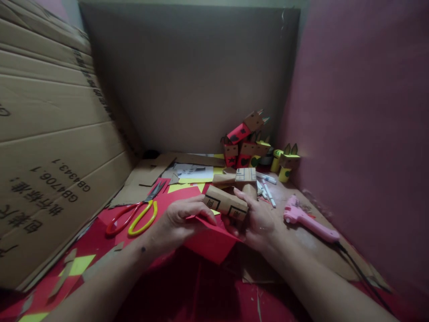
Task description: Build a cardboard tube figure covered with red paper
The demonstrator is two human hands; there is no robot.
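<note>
My left hand (186, 219) pinches the edge of a red paper sheet (212, 246), which hangs folded between my two hands. Just above it is a small brown cardboard piece (225, 205) with black square outlines drawn on its side. My right hand (259, 219) is closed around the right end of this piece, with its thumb on top. The right hand's lower fingers are partly hidden at the paper's right corner. Behind my hands stands a cardboard tube (250, 190) topped by a cardboard block (246, 175) with drawn lines.
Scissors (142, 217) with red and yellow handles lie open on the left. A pink glue gun (310, 221) with a cord lies right. Cardboard animal figures (246, 145), markers (270, 194) and paper scraps are behind. A large carton panel (56, 147) and pink wall (362, 134) flank the table.
</note>
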